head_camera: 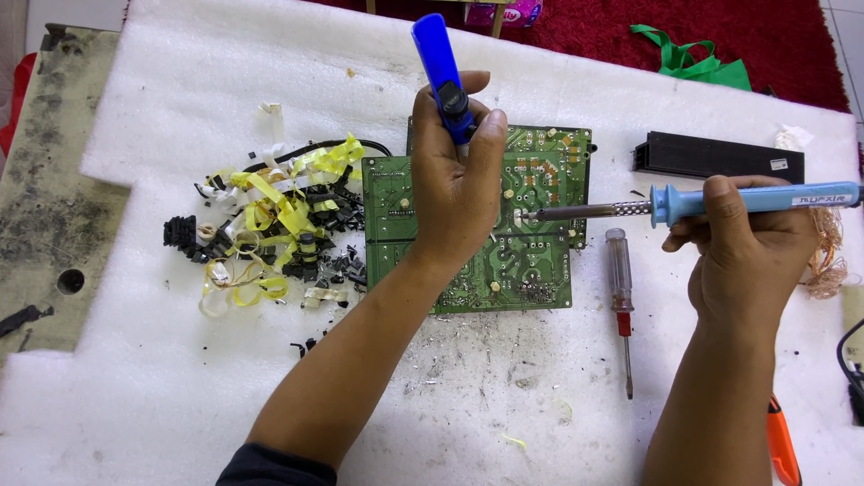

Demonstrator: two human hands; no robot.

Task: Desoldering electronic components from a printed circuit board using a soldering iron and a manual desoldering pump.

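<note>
Left hand [454,184] is gripping a blue desoldering pump [443,76] upright, fingers wrapped round its lower barrel and thumb lying along the side, nozzle end hidden behind the hand and pointing down at a green circuit board [531,261]. Right hand [742,247] is closing its fingers round the light blue handle of a soldering iron [666,205], holding it nearly level; the metal tip is reaching leftward and touching, or sitting just above, the solder side of the board right beside the left hand. Board is lying flat on a white foam sheet [180,90], near the middle of the work area, partly covered by the left hand. A red-handled screwdriver [620,301] is lying on the foam just right of the board, between the two forearms. A heap of yellow tape strips and black parts [274,229] is sitting to the left of the board, touching its edge. A black finned bar [715,156] is resting beyond the right hand, a tangle of copper wire [826,261] beside that hand. An orange-handled tool [781,443] is showing at the lower right edge
</note>
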